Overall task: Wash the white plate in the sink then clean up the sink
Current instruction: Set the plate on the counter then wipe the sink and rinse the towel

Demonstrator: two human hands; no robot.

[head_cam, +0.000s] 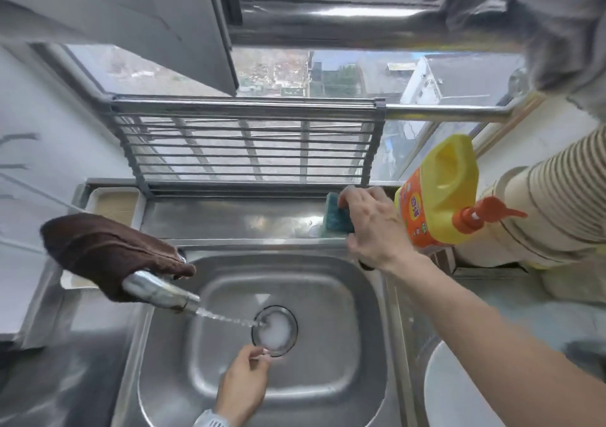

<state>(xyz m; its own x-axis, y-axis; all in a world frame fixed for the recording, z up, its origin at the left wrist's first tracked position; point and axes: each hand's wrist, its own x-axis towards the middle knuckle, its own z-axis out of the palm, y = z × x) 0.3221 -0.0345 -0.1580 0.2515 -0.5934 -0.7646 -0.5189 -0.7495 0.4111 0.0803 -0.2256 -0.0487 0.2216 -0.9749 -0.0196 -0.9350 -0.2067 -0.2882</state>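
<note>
**Inspector A:** Nearest the camera, what is recorded?

**Inspector B:** The white plate lies at the lower right on the counter, outside the sink, only partly in frame. The left hand is inside the basin, fingers drawn together near the rim of the drain strainer; whether they pinch it cannot be told.

**Inspector A:** Water?

**Inspector B:** Running. A stream leaves the faucet and lands in the strainer, which holds white foam. A brown cloth is draped over the faucet.

**Inspector A:** And beyond?

**Inspector B:** The right hand reaches to the ledge behind the sink, fingers closed around a green sponge. Just beside it stands a yellow detergent bottle with an orange pump. Stacked paper cups sit to its right. Farther back, a metal rack stands against the window.
</note>
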